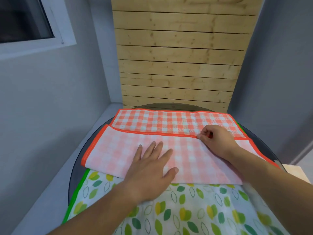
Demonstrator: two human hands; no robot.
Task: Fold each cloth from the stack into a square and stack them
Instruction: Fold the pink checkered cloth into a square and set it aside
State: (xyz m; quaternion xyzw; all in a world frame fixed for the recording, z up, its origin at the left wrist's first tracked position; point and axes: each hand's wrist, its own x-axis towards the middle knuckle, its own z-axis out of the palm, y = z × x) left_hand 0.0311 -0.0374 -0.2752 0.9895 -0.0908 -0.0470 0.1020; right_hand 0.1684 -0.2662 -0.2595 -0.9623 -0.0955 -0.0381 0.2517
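An orange-and-white checked cloth (pixel 169 122) with an orange hem lies on top of the stack, its near part folded over towards the back so the paler underside faces up. My left hand (pixel 152 168) rests flat on the folded flap with fingers spread. My right hand (pixel 216 139) pinches the flap's orange hem near the middle right. Under it lies a white cloth with green and yellow leaves (pixel 194 206) and a green hem, spread towards me.
The cloths lie on a round dark glass table (pixel 74 173). A wooden slatted panel (pixel 179 65) stands right behind it. Grey walls close in on both sides, with a window (pixel 25 19) at the upper left. A pale wooden surface (pixel 296 172) shows at the right.
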